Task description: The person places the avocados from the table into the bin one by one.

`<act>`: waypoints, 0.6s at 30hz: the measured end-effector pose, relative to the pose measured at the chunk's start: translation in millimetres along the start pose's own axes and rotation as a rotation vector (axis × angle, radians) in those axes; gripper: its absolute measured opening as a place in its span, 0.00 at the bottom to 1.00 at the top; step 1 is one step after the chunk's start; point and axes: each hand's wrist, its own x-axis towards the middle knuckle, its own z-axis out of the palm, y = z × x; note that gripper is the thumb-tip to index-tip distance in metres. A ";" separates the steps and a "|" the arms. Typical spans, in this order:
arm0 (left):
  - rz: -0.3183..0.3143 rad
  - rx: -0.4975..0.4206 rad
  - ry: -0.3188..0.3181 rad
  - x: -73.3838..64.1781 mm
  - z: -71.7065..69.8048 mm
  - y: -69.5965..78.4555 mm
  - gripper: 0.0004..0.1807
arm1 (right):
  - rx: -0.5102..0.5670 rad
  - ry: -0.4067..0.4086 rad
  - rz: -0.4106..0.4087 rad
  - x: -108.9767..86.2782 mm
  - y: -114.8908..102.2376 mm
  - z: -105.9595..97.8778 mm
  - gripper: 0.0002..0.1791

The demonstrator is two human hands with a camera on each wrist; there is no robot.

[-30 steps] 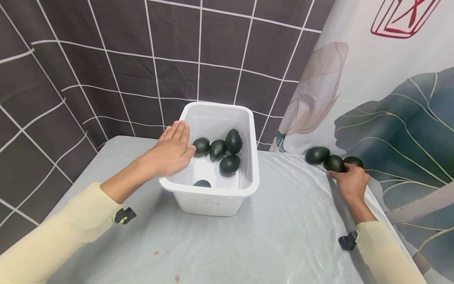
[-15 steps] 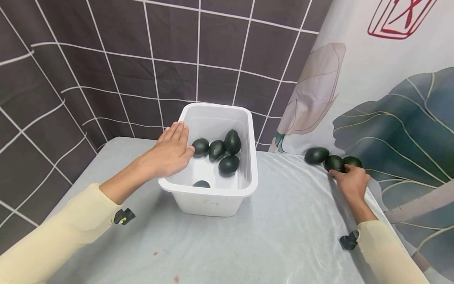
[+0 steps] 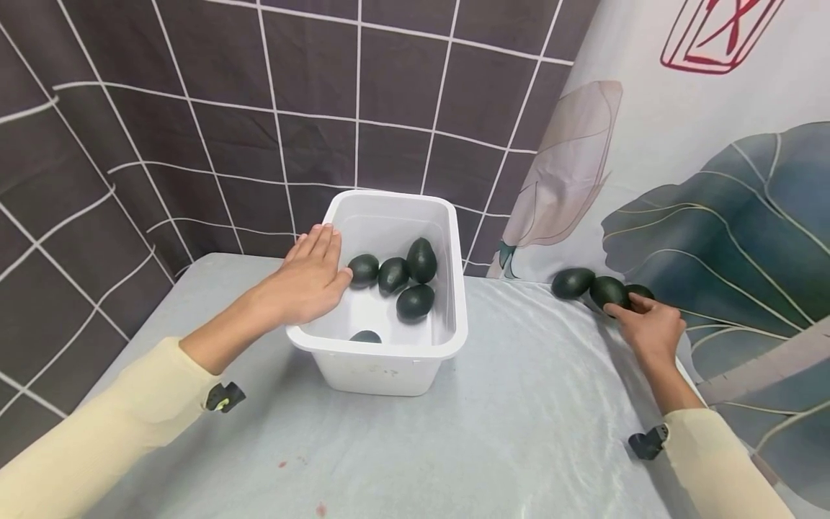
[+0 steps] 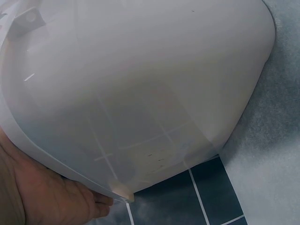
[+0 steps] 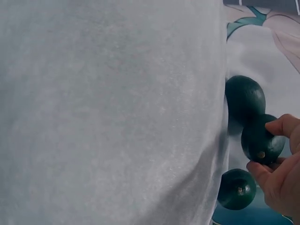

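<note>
My left hand (image 3: 308, 277) lies with straight fingers across the left rim of a white plastic bin (image 3: 382, 371), its thumb reaching just inside. In the left wrist view, that hand (image 4: 56, 197) shows beside the bin's rim. Several dark green avocados (image 3: 416, 303) lie in the bin; the front wall partly hides one (image 3: 366, 336). On the right, my right hand (image 3: 651, 331) pinches the middle avocado (image 5: 259, 140) of three, thumb on one side and fingers on the other. One avocado (image 3: 573, 283) lies to its left; another (image 5: 237, 189), partly hidden in the head view, lies to its right.
A grey-white cloth covers the table (image 3: 519, 418). Behind the bin hangs a dark cloth with a white grid (image 3: 311, 151). A white curtain with leaf prints (image 3: 726, 216) rises along the right edge, right behind the three avocados.
My right wrist has swung slightly to the right, and the middle avocado has shifted a little in its grip. More of the rightmost avocado is covered. My left hand stays on the rim.
</note>
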 end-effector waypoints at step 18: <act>0.006 0.004 0.003 -1.4 0.6 -0.2 0.43 | 0.057 -0.031 -0.044 0.6 -13.3 -5.4 0.38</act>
